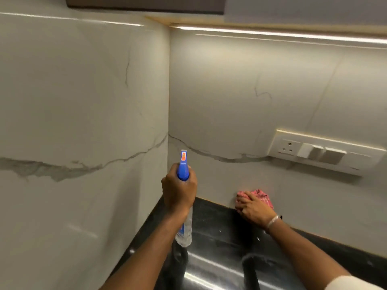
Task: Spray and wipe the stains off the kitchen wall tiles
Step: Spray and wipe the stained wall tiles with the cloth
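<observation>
My left hand [179, 190] is shut on a clear spray bottle with a blue trigger head [183, 171], its nozzle aimed at the corner where the two marble-look wall tiles [219, 97] meet. The bottle's body [185, 233] hangs below my wrist. My right hand [254, 208] presses a pink checked cloth [259, 194] against the lower right wall, just above the black countertop [215, 218]. Grey veins run across both walls; I cannot make out distinct stains.
A white switch and socket panel [322, 152] sticks out of the right wall above my right hand. A lit strip [272, 34] runs under the upper cabinets. A steel sink edge [209, 271] and a dark tap [251, 266] lie below.
</observation>
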